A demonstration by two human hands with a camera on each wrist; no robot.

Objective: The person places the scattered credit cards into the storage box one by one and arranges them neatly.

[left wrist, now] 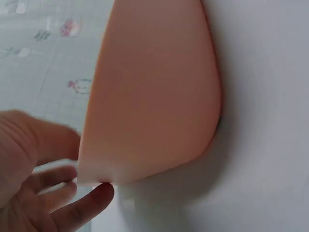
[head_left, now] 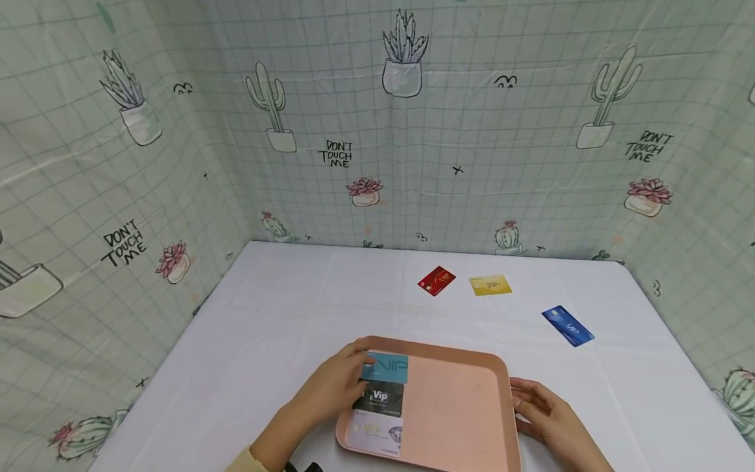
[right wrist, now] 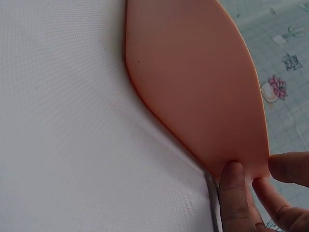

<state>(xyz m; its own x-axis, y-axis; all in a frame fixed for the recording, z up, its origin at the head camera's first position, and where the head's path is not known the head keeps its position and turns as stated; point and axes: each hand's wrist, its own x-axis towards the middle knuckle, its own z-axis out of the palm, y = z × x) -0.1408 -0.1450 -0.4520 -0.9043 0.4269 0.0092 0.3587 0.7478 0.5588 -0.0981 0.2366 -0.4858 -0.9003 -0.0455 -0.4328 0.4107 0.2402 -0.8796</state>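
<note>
A shallow pink tray [head_left: 454, 413] lies at the near side of the white table. In its left part, three VIP cards form a column: a teal card [head_left: 389, 368], a black card [head_left: 383, 399] and a pale lilac card [head_left: 375, 432]. My left hand [head_left: 335, 383] grips the tray's left side, with fingertips reaching over the rim and overlapping the teal and black cards' left ends. On the opposite side, my right hand [head_left: 548, 413] holds the right rim. The right wrist view shows the thumb [right wrist: 289, 167] at the rim's edge and a finger [right wrist: 232, 193] against the outer wall.
Beyond the tray lie a red card [head_left: 437, 280], a yellow card [head_left: 491, 285] and, farther right, a blue card [head_left: 568, 326]. Cloth walls [head_left: 448, 131] printed with cacti enclose the table [head_left: 283, 301] at the back and both sides.
</note>
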